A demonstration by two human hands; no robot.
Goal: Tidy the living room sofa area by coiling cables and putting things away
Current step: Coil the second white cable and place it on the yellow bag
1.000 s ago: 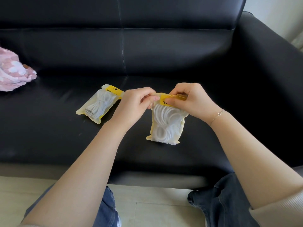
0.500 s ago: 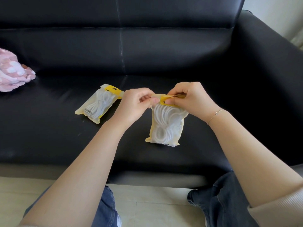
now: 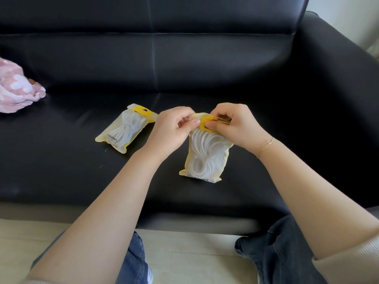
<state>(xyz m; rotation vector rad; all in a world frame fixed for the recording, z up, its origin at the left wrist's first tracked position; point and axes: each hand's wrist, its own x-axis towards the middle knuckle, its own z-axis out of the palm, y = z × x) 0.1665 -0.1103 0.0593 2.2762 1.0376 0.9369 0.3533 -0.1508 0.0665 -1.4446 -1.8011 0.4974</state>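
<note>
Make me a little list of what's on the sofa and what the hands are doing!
held pouch: yellow-edged, white coiled cable inside, bottom resting on sofa
left hand: pinches the held pouch's top left corner
right hand: pinches the yellow top strip
second pouch: lies flat on the seat, left of the hands, cable inside, untouched
pink cloth: bunched at the far left of the seat
bracelet: on the right wrist
</note>
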